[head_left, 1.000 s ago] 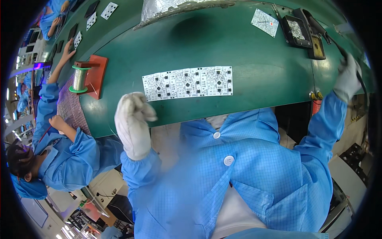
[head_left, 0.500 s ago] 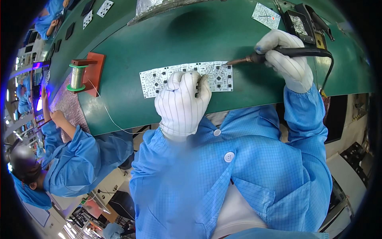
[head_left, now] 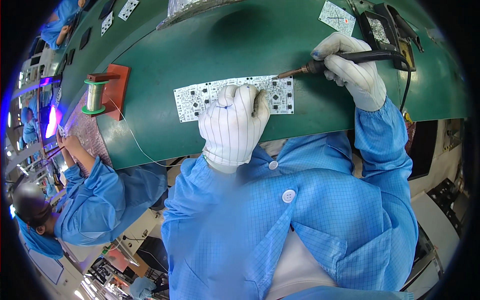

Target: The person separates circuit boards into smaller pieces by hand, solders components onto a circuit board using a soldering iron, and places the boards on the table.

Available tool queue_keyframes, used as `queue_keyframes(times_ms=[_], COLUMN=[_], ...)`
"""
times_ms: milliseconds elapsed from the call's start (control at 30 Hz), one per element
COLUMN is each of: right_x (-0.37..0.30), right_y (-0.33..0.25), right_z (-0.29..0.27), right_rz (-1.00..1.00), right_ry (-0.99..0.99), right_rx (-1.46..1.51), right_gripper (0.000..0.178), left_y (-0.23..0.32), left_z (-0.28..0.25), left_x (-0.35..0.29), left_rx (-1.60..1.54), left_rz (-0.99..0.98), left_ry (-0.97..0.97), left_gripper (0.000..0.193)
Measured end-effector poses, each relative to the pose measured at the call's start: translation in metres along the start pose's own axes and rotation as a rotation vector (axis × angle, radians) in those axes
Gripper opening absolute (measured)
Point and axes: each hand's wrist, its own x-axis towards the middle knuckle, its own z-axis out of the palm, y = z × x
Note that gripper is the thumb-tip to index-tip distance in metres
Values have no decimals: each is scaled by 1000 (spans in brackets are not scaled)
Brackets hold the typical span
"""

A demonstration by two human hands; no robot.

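Note:
A long white circuit board (head_left: 185,104) with small black chips lies on the green table in front of me. My left hand (head_left: 234,122), in a white striped glove, rests over its middle with the fingers curled and closed. Thin solder wire (head_left: 134,136) runs from a spool (head_left: 94,97) to my left cuff and disappears under the hand; its end near the fingertips is hidden. My right hand (head_left: 352,70), also gloved, grips a soldering iron (head_left: 320,65) by its black handle. The iron's tip is at the board's far edge, right of my left fingers.
The spool sits on a red stand (head_left: 120,90) at the left. At the far right are a soldering-iron holder (head_left: 400,30) with a tray and another white board (head_left: 337,18). A plastic-wrapped thing (head_left: 190,7) lies at the far edge. A co-worker in blue (head_left: 95,200) sits at the left.
My right hand and the iron have moved a little left, the tip sliding along the board's far edge. My left hand has shifted slightly right.

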Motion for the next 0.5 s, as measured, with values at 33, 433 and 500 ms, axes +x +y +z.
queue_keyframes(times_ms=[33, 433, 500], right_x=[0, 4, 4], right_y=[1, 1, -2], right_z=[0, -1, -1], right_rz=[1, -17, 4], right_ry=[-1, 8, 5], right_rx=[0, 21, -37], right_gripper=[20, 24, 24], left_y=[-1, -25, -32], left_z=[1, -21, -13], left_x=[0, 57, 79], left_rx=[-1, -135, -94], left_rz=[5, 134, 243], left_ry=[-8, -349, -611], left_gripper=[17, 30, 37])
